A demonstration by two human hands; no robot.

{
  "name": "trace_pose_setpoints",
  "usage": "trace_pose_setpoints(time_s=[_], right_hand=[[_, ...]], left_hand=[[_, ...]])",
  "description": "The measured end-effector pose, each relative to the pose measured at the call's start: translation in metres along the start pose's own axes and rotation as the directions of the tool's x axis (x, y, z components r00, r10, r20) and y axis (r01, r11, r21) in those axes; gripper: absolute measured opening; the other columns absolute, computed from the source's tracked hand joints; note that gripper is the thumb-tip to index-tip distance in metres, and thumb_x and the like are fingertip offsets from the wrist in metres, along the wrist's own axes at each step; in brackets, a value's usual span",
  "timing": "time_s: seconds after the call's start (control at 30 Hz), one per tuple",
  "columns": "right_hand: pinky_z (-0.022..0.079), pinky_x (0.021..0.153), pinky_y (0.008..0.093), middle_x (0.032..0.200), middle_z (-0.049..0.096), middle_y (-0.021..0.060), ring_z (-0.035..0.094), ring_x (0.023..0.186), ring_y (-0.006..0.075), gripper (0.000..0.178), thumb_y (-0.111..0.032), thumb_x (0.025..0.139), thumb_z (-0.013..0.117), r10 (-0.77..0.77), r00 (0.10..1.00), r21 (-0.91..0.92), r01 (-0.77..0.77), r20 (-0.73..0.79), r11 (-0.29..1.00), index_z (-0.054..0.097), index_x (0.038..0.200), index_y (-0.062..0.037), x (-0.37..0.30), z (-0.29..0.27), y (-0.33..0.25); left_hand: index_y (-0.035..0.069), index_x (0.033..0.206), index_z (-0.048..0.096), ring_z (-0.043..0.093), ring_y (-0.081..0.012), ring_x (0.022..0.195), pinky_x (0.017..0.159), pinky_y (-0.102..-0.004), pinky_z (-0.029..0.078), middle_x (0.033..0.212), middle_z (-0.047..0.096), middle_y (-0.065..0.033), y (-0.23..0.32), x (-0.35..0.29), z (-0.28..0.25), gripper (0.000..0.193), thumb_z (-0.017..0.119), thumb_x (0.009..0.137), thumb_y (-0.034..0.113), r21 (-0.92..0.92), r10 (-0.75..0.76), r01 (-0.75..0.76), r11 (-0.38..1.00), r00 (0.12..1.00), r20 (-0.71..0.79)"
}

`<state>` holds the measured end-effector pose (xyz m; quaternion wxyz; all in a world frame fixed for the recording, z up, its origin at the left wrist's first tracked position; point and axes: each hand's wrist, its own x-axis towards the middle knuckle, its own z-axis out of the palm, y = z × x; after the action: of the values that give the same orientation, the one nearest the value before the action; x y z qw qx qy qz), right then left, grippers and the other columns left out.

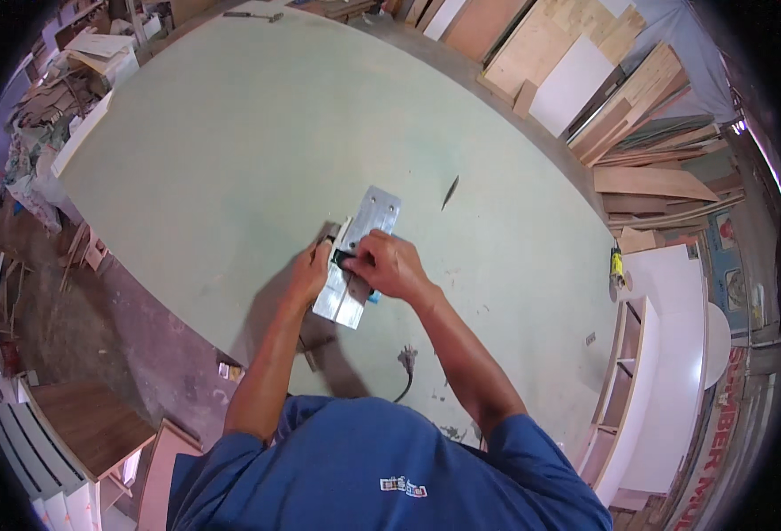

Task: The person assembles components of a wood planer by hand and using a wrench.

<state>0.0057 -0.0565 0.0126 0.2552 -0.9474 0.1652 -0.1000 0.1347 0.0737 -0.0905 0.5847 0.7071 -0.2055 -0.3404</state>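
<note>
What looks like an electric hand planer (344, 305) is over the middle of the pale green tabletop (231, 133), its long, flat silver sole facing up. My left hand (307, 273) is closed around its left side. From the right, my right hand (392, 265) bends over the sole, its fingers pinched at a small black part (343, 257) near the middle. My fingers partly cover that part. A bit of blue body shows beneath the sole's right edge. Close to my right forearm lies a power plug (407, 357) with a dark cord running toward my shirt.
A thin, dark pencil-like tool (450, 192) lies beyond my right hand. At the far edge rests a long hand tool (253, 16). Boards (550, 80) lean at the back right. A white shelf unit (656, 354) stands on the right, a yellow-black tube (617, 267) near it.
</note>
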Motion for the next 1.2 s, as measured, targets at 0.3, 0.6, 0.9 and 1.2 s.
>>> trace_pose_setpoints(time_s=[0.3, 0.6, 0.9, 1.2], right_hand=[[0.054, 0.073, 0.0419, 0.09, 0.067, 0.0104, 0.069, 0.083, 0.0321, 0.014, -0.013, 0.082, 0.074, 0.043, 0.998, -0.079, -0.039, 0.051, 0.996, 0.067, 0.09, -0.0054, -0.001, 0.001, 0.001], [0.054, 0.071, 0.0424, 0.088, 0.064, 0.0094, 0.069, 0.082, 0.0314, 0.015, -0.016, 0.082, 0.077, -0.021, 0.998, -0.017, 0.022, 0.052, 1.0, 0.066, 0.088, -0.0063, -0.004, 0.002, 0.007], [0.054, 0.072, 0.0423, 0.09, 0.063, 0.0095, 0.068, 0.082, 0.0308, 0.014, -0.011, 0.081, 0.076, -0.065, 0.998, 0.158, 0.062, 0.015, 0.986, 0.066, 0.09, -0.0064, -0.008, 0.001, 0.009], [0.053, 0.073, 0.0418, 0.088, 0.062, 0.0092, 0.067, 0.084, 0.0309, 0.016, -0.014, 0.08, 0.077, -0.054, 0.999, 0.224, 0.054, -0.003, 0.973, 0.066, 0.089, -0.0065, -0.009, 0.002, 0.013]], left_hand=[[-0.004, 0.125, 0.063, 0.062, -0.0228, 0.102, 0.095, -0.0364, 0.048, 0.105, 0.069, -0.0167, 0.001, 0.002, -0.002, 0.05, 0.048, 0.103, 0.038, 0.002, 0.052, -0.052, 0.999, 0.999, 0.014], [-0.005, 0.123, 0.065, 0.061, -0.0224, 0.111, 0.1, -0.0344, 0.044, 0.117, 0.07, -0.0139, 0.003, 0.001, -0.001, 0.049, 0.05, 0.104, 0.038, -0.022, -0.011, 0.012, 1.0, 0.999, 0.037], [-0.006, 0.124, 0.063, 0.062, -0.025, 0.11, 0.1, -0.0343, 0.044, 0.115, 0.07, -0.0175, 0.009, -0.001, -0.001, 0.05, 0.049, 0.104, 0.038, -0.001, -0.006, 0.006, 1.0, 1.0, 0.01], [-0.004, 0.127, 0.063, 0.062, -0.0248, 0.116, 0.103, -0.0353, 0.044, 0.121, 0.069, -0.0178, 0.005, 0.003, -0.003, 0.05, 0.048, 0.104, 0.038, 0.015, -0.043, 0.042, 0.999, 0.996, 0.077]])
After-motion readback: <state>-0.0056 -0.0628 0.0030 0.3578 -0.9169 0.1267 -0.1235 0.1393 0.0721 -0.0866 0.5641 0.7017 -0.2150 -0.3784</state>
